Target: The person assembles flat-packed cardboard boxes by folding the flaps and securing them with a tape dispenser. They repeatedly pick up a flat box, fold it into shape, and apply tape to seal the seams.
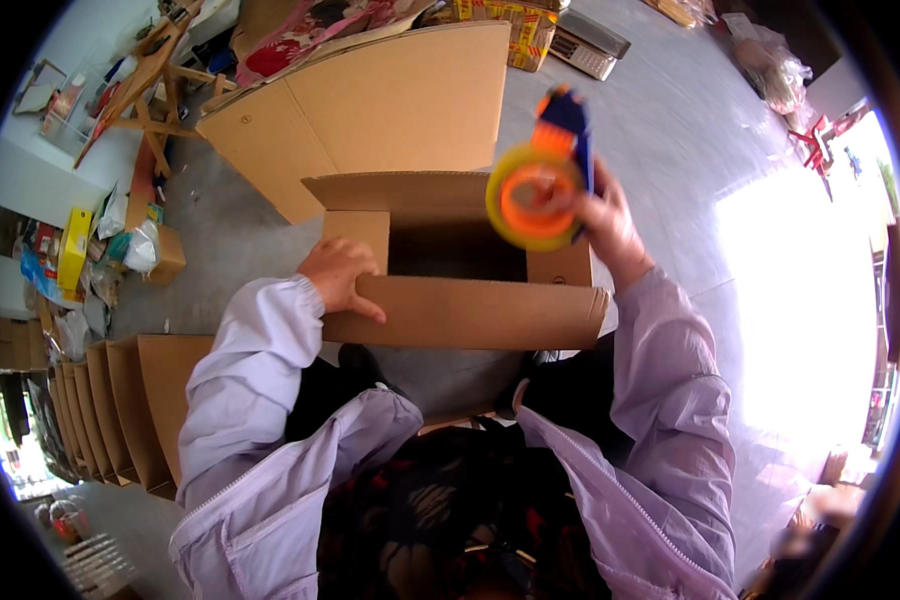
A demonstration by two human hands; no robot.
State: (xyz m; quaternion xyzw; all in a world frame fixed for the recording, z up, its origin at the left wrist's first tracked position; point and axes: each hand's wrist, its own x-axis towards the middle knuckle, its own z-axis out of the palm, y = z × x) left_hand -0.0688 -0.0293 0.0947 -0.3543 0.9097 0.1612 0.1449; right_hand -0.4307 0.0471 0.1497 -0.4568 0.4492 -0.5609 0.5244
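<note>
A brown cardboard box (460,312) stands in front of me, its top flaps up or folded outward and its dark inside showing. My left hand (342,275) grips its near left corner, with the thumb over the near flap and the fingers bent at the left flap. Above the box's right side, my right hand (610,220) is closed around a tape dispenser (568,125), dark blue and orange, carrying a yellow roll on an orange hub. The dispenser is slightly blurred and apart from the box. Its handle is partly hidden.
Beyond the box leans a large flat cardboard piece (390,110). A row of opened cartons (160,390) stands at my left. Bags and a yellow packet (74,248) crowd the left wall near a wooden easel-like stand (150,90). A grey keypad device (588,45) lies at the back.
</note>
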